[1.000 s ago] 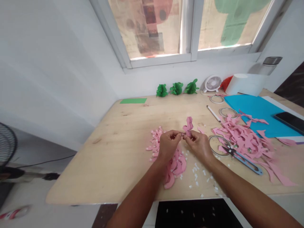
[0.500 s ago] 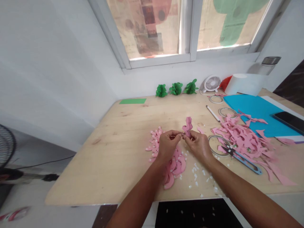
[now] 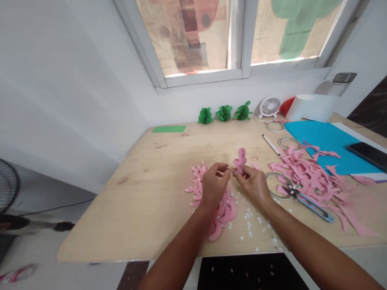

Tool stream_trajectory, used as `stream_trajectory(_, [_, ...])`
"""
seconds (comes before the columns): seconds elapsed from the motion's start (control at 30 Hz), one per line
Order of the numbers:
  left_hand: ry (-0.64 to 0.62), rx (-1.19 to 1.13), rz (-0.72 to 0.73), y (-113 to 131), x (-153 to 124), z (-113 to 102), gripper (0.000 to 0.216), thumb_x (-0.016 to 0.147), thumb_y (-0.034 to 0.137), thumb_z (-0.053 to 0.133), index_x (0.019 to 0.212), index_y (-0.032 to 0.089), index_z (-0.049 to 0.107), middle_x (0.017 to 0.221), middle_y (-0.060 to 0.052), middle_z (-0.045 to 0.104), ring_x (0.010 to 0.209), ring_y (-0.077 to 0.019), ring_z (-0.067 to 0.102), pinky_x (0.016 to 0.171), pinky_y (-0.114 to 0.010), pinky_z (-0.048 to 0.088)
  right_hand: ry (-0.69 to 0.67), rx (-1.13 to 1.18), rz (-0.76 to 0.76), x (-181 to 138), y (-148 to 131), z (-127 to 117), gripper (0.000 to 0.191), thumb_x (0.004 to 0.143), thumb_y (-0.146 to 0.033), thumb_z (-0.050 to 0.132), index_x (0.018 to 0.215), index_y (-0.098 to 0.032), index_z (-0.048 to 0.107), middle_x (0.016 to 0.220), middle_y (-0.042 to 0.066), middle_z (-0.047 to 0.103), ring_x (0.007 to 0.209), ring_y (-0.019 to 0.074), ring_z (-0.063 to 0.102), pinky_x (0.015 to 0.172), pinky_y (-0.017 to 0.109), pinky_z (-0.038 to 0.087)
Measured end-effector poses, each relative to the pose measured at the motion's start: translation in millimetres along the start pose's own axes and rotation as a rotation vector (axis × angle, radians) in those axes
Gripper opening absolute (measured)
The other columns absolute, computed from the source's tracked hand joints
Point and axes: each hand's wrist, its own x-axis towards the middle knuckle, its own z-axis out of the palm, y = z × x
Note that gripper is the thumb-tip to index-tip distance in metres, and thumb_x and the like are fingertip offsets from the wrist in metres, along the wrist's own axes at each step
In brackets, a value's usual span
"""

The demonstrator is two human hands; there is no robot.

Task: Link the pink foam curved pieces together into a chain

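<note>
A wavy pink paper cutout (image 3: 241,157) stands up from the fingers of my right hand (image 3: 253,186), which is closed on its lower part. The thumb and forefinger of my left hand (image 3: 215,183) are pinched at the cutout's near end, almost touching the right fingertips. What exactly lies between the left fingertips is too small to make out. Under and beside my left hand is a pile of curved pink paper cutouts (image 3: 224,211), some with white tips. Small white paper bits (image 3: 249,223) lie scattered below my right hand.
Pink paper scraps (image 3: 311,173) heap up on the right, with blue-handled thread snips (image 3: 314,206) and a tape roll (image 3: 267,192) in front. Behind are a white pen (image 3: 271,144), blue sheets (image 3: 320,133), a phone (image 3: 367,155), a small fan (image 3: 270,107) and green paper ornaments (image 3: 224,113).
The pink cutout has shifted very slightly to the right with my right fingers. My left forefinger has lifted a little, and the fingertips of both hands stay close together.
</note>
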Motion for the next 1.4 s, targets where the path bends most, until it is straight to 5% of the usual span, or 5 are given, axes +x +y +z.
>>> stream_trajectory(0.1, [0.065, 0.149, 0.109, 2.0, -1.6, -0.5, 0.01, 0.072, 0.02, 0.057, 0.077, 0.016, 0.063, 0.076, -0.004, 0.067, 0.074, -0.0147, 0.061, 0.069, -0.027, 0.047, 0.013, -0.011, 0.006, 0.3, 0.9, 0.3, 0.03, 0.077, -0.035, 0.051, 0.053, -0.017, 0.049, 0.046, -0.003, 0.045, 0.047, 0.0108, 0.043, 0.048, 0.021, 0.03])
stream_trajectory(0.33, [-0.012, 0.242, 0.202, -3.9, -0.7, -0.1, 0.01, 0.072, 0.018, 0.056, 0.075, 0.018, 0.066, 0.078, -0.004, 0.068, 0.079, -0.0165, 0.061, 0.075, -0.031, 0.047, 0.037, -0.049, -0.019, 1.5, 2.8, -0.7, 0.027, 0.075, -0.033, 0.051, 0.054, -0.018, 0.051, 0.047, -0.002, 0.047, 0.047, 0.0115, 0.043, 0.048, 0.021, 0.03])
stream_trajectory(1.0, [-0.093, 0.019, -0.034, -0.7, 2.4, 0.6, 0.012, 0.066, 0.022, 0.059, 0.07, 0.018, 0.07, 0.067, -0.002, 0.069, 0.062, -0.015, 0.059, 0.059, -0.026, 0.045, 0.085, -0.249, -0.163, -0.2, 7.9, 3.1, 0.021, 0.079, -0.029, 0.049, 0.064, -0.018, 0.06, 0.061, 0.003, 0.061, 0.058, 0.0151, 0.052, 0.056, 0.024, 0.033])
stream_trajectory(1.4, [-0.105, 0.014, -0.055, -7.4, 1.4, 0.7, 0.015, 0.068, 0.027, 0.059, 0.07, 0.015, 0.068, 0.066, -0.003, 0.067, 0.054, -0.0122, 0.055, 0.053, -0.023, 0.043, 0.105, -0.345, -0.239, -2.8, 6.0, 4.3, 0.021, 0.081, -0.028, 0.049, 0.065, -0.018, 0.059, 0.063, 0.005, 0.061, 0.065, 0.0179, 0.054, 0.059, 0.026, 0.032])
